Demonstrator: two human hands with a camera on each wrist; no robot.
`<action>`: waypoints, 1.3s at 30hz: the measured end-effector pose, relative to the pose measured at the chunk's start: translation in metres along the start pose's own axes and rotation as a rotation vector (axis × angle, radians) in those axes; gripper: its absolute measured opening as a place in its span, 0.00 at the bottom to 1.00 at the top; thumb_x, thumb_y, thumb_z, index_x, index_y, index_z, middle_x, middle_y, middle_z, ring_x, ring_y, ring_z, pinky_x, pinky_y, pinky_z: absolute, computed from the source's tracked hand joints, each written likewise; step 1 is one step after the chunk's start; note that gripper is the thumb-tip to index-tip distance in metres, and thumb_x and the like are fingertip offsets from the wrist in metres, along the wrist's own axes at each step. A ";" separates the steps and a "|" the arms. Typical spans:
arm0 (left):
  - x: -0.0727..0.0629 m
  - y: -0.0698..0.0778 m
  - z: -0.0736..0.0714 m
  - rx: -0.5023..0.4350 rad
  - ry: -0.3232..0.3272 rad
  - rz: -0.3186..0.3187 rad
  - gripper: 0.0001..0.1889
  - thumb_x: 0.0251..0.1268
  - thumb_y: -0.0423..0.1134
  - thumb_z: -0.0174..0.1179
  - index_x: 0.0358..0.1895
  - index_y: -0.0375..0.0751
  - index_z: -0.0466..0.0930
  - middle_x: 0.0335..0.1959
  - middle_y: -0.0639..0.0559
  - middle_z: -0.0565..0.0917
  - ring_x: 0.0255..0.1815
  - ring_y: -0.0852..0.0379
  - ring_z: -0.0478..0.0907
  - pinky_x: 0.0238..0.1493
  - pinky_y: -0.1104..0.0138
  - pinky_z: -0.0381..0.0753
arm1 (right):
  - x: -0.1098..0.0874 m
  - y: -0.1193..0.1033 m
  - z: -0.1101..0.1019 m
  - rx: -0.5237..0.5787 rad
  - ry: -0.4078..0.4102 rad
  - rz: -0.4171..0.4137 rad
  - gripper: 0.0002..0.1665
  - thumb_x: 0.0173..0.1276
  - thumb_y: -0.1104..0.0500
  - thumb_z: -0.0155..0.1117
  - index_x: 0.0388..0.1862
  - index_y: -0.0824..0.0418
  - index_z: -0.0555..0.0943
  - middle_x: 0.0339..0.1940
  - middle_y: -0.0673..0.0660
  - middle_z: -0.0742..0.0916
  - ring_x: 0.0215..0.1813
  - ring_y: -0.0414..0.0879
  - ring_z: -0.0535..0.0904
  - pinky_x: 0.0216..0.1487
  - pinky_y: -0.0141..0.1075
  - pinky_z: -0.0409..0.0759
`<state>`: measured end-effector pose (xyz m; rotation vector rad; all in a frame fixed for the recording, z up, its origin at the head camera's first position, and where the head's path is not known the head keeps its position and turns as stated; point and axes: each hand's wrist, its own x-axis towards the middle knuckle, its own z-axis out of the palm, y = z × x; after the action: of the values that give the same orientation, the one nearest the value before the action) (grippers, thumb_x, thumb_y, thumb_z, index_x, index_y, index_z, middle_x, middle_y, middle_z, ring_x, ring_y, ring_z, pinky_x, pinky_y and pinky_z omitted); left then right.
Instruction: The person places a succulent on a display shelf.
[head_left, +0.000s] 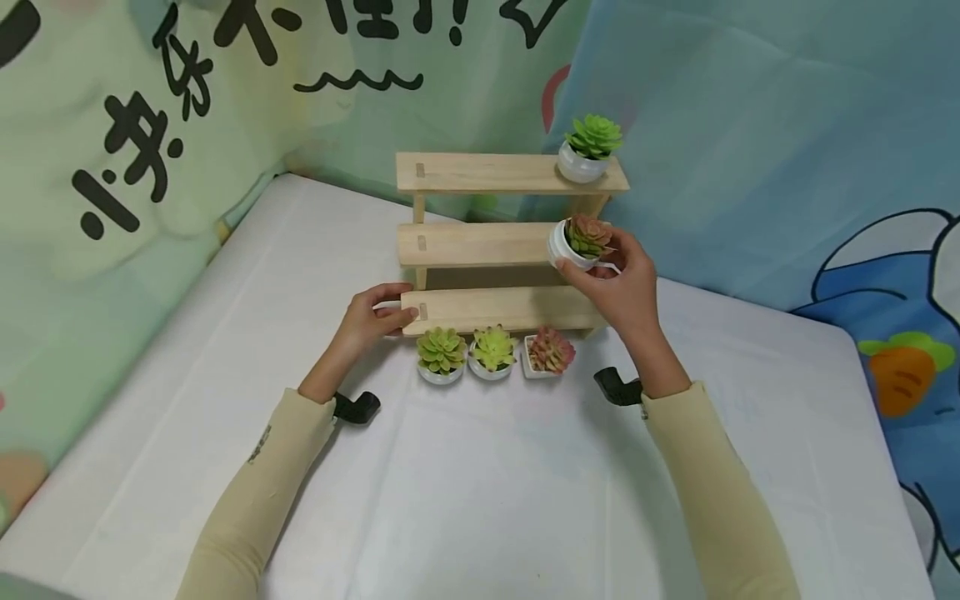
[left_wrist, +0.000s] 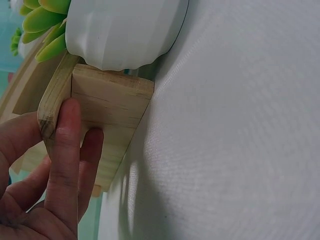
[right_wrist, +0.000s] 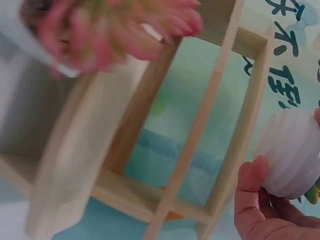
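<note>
My right hand [head_left: 628, 283] holds a small succulent with reddish-green leaves in a round white pot [right_wrist: 290, 152], thumb and fingers round the pot. In the head view this potted succulent [head_left: 587, 237] is tilted and overlaps the right end of the middle tier of a three-tier wooden plant stand [head_left: 491, 308]. My left hand [head_left: 375, 313] grips the left end of the bottom tier. In the left wrist view, its fingers [left_wrist: 67, 145] press on the tier's end board [left_wrist: 110, 95].
A green succulent [head_left: 588, 150] in a white pot stands at the right end of the top tier. Before the stand, a green succulent [head_left: 442, 354], a yellow-green one [head_left: 492, 350] and a red one [head_left: 549, 353] sit on the white tablecloth [head_left: 487, 483]. Printed cloths [head_left: 742, 125] hang behind.
</note>
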<state>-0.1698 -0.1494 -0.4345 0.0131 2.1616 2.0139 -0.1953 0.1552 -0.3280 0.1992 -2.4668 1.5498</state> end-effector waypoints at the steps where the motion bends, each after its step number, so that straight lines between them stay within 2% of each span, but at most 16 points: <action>1: 0.000 0.000 0.001 0.002 -0.001 0.000 0.24 0.68 0.30 0.60 0.65 0.27 0.69 0.60 0.30 0.74 0.37 0.69 0.80 0.35 0.75 0.82 | 0.002 -0.002 0.000 0.004 0.002 -0.011 0.33 0.60 0.64 0.72 0.63 0.68 0.73 0.46 0.52 0.78 0.38 0.35 0.75 0.37 0.21 0.75; 7: -0.001 0.000 0.002 0.008 0.007 -0.001 0.24 0.67 0.29 0.60 0.65 0.26 0.69 0.60 0.30 0.75 0.36 0.69 0.80 0.34 0.75 0.82 | 0.016 -0.011 0.007 0.005 -0.003 -0.061 0.34 0.59 0.64 0.72 0.63 0.69 0.73 0.48 0.57 0.80 0.38 0.34 0.76 0.38 0.22 0.75; 21: -0.001 0.001 0.003 0.003 0.006 0.031 0.24 0.67 0.29 0.60 0.65 0.25 0.69 0.59 0.28 0.75 0.34 0.70 0.80 0.33 0.75 0.81 | 0.043 -0.033 0.026 -0.078 -0.041 -0.070 0.34 0.60 0.58 0.73 0.63 0.67 0.73 0.50 0.61 0.80 0.39 0.40 0.73 0.38 0.24 0.72; 30: -0.002 -0.001 0.002 0.009 0.014 0.024 0.24 0.67 0.29 0.60 0.64 0.25 0.69 0.60 0.29 0.75 0.39 0.63 0.81 0.33 0.75 0.81 | 0.058 -0.039 0.039 -0.074 -0.054 -0.091 0.31 0.61 0.59 0.71 0.62 0.68 0.74 0.51 0.63 0.81 0.38 0.36 0.74 0.41 0.25 0.74; 39: 0.000 -0.002 0.002 0.004 0.002 0.036 0.24 0.67 0.28 0.60 0.64 0.24 0.69 0.59 0.28 0.75 0.36 0.67 0.80 0.32 0.75 0.81 | 0.071 -0.049 0.049 -0.096 -0.054 -0.107 0.32 0.60 0.57 0.72 0.62 0.66 0.75 0.51 0.63 0.81 0.37 0.35 0.75 0.39 0.25 0.76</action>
<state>-0.1695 -0.1478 -0.4363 0.0502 2.1817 2.0303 -0.2583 0.0904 -0.2879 0.3545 -2.5200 1.3972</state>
